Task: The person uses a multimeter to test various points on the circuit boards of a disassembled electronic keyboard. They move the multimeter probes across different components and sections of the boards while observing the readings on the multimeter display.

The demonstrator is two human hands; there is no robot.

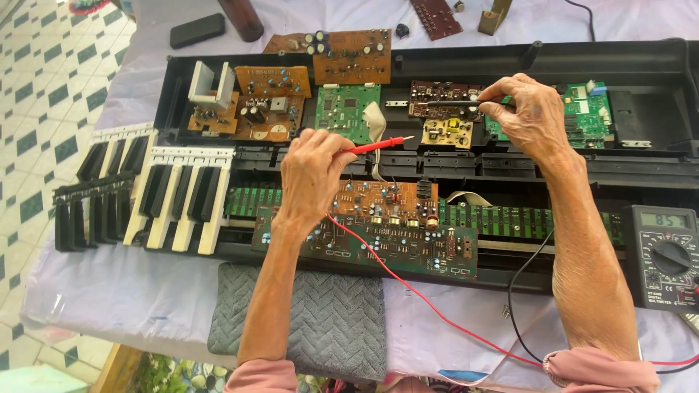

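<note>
- Left hand (312, 169): my grip is closed on the red probe (378, 144), a slim plastic rod, tip aimed toward the small yellow board (447, 132)
- Right hand (526, 115): grip pinched around the black probe (448, 103), laid across the dark brown board (444, 93)
- Advice, as I judge it: steady both tips on bare solder, wrists braced on the black keyboard case (510, 164)
- Multimeter (666, 256): matte black box, round dial, at right on the counter (145, 291)
- Grey knitted pad (320, 320): soft, herringbone weave
</note>
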